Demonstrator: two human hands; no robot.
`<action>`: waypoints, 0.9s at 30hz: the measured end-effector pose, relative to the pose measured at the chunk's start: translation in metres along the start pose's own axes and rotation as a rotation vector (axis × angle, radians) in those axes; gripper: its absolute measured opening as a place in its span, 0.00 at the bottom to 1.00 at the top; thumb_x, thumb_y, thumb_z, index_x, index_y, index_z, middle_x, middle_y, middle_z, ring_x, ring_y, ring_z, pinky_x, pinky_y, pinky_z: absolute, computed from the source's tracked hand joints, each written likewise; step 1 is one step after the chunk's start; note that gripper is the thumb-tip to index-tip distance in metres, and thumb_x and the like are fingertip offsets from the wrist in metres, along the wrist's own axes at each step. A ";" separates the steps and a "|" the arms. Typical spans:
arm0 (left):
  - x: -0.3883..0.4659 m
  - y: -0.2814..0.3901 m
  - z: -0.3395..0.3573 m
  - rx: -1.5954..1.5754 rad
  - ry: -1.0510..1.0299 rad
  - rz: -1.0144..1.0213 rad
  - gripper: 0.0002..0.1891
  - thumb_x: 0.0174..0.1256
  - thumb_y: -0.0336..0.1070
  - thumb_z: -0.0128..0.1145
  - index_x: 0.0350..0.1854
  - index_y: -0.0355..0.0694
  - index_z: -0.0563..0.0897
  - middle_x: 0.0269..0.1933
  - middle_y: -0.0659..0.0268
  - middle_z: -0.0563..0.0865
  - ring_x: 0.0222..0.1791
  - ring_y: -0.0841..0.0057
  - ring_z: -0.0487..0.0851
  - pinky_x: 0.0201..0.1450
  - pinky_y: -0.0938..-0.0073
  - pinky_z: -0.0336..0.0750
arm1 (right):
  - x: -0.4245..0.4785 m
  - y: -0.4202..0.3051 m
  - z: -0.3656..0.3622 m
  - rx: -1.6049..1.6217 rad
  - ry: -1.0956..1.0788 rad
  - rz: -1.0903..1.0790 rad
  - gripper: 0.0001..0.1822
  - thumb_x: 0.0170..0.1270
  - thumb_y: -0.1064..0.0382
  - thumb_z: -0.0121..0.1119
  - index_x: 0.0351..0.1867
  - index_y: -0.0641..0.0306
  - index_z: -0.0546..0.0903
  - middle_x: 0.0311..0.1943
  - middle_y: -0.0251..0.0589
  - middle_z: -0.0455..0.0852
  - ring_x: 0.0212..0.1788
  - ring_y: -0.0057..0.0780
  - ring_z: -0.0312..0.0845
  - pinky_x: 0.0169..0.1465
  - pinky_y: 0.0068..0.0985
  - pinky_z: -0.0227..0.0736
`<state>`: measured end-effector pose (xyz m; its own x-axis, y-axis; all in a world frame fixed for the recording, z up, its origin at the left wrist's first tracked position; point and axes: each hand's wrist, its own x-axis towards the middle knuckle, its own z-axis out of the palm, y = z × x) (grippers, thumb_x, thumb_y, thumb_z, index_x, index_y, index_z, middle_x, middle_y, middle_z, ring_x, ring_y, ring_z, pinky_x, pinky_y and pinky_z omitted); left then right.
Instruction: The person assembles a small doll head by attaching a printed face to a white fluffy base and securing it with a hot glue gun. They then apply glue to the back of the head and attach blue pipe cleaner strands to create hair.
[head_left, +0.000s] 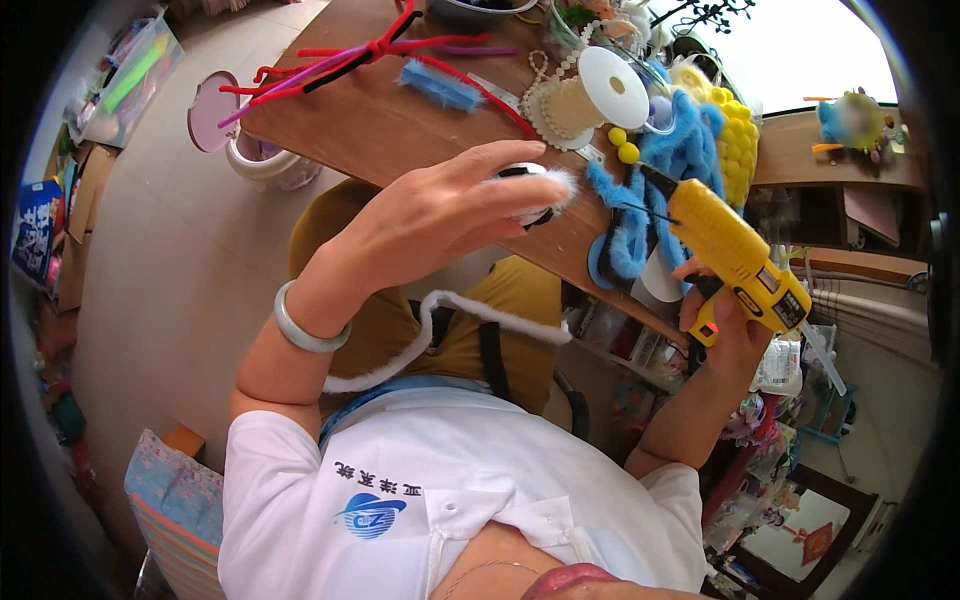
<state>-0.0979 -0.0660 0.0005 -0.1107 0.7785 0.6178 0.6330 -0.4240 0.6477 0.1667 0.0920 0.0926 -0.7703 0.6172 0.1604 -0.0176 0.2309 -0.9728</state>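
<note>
My left hand (442, 210), with a bangle on its wrist, holds a small white fluffy piece (555, 191) with black parts over the table edge; the fingers hide much of it. In my right hand (724, 311) is a yellow hot glue gun (731, 244), its dark nozzle pointing towards the table. A clear glue stick (823, 358) sticks out of its rear. Blue fuzzy stems (679, 142) lie beside the nozzle, near two small yellow balls (628, 153). A long white fuzzy stem (442, 300) lies across my lap.
On the wooden table (345, 139) are red, purple and black pipe cleaners (375, 49), a blue fluffy piece (440, 85) and a spool of bead string (615, 86). A pail (262, 161) stands by the left corner. A yellow bumpy item (735, 150) is at the right.
</note>
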 end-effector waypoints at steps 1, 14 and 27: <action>-0.003 -0.001 0.001 -0.071 0.041 -0.025 0.29 0.54 0.24 0.64 0.61 0.44 0.72 0.61 0.54 0.76 0.54 0.60 0.80 0.53 0.67 0.77 | 0.000 0.001 -0.003 -0.003 0.010 -0.017 0.22 0.64 0.68 0.58 0.57 0.73 0.68 0.42 0.64 0.81 0.22 0.24 0.75 0.24 0.18 0.72; -0.018 0.009 0.009 -0.949 0.143 -0.308 0.27 0.64 0.28 0.59 0.65 0.36 0.66 0.58 0.62 0.75 0.55 0.76 0.75 0.57 0.75 0.71 | 0.000 0.013 -0.001 0.063 0.092 -0.002 0.18 0.62 0.65 0.59 0.48 0.78 0.74 0.38 0.59 0.80 0.24 0.28 0.76 0.21 0.15 0.67; -0.021 0.016 0.024 -0.648 -0.016 -0.117 0.23 0.65 0.26 0.54 0.62 0.44 0.66 0.55 0.54 0.74 0.54 0.63 0.77 0.54 0.66 0.73 | -0.012 0.016 -0.007 0.251 -0.137 0.075 0.22 0.60 0.73 0.62 0.56 0.69 0.72 0.42 0.56 0.83 0.27 0.20 0.78 0.30 0.15 0.74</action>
<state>-0.0672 -0.0782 -0.0130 -0.1362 0.8411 0.5235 0.0275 -0.5250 0.8507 0.1804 0.0931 0.0766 -0.8539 0.5143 0.0796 -0.1017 -0.0149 -0.9947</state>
